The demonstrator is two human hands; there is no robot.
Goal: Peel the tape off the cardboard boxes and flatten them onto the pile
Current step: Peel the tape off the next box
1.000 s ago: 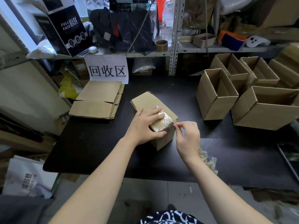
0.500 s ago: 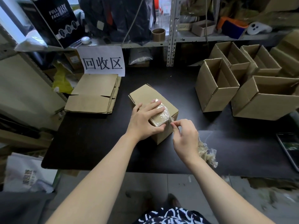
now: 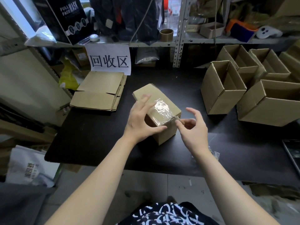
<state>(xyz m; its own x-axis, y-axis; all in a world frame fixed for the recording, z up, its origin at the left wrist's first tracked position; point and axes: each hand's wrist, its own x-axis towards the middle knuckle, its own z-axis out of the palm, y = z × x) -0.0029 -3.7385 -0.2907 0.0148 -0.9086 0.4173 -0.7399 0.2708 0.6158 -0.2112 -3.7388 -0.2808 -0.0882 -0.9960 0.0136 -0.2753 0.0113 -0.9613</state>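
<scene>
The small brown cardboard box (image 3: 164, 135) sits near the middle of the black worktop (image 3: 97, 143), closed, with a strip of clear glossy tape (image 3: 162, 108) running over its top and down its near end. The left hand (image 3: 141, 120) arches over the box's left side, released: its fingers are straight and spread above the lid, and only the thumb lies along the near top edge. The right hand (image 3: 193, 129) is at the box's near right corner, fingertips right at the tape's end. I cannot tell whether they have actually caught the edge or are only picking at it. With so light a hold from the left, a pull on the tape would likely drag or tip the box rather than lift the strip. A sharp tug could also snap the thin film into slivers or tear the paper face off the cardboard. The pile of flattened brown cardboard (image 3: 99, 91) waits at the back left, well apart. To the right stand several open brown cardboard boxes (image 3: 215, 95), mouths up, with nothing visible inside. A wad of crumpled clear tape (image 3: 214, 154) lies loose on the worktop beside the right forearm. On the shelf (image 3: 211, 40) behind, a small open carton (image 3: 210, 32) shows no contents from here.
</scene>
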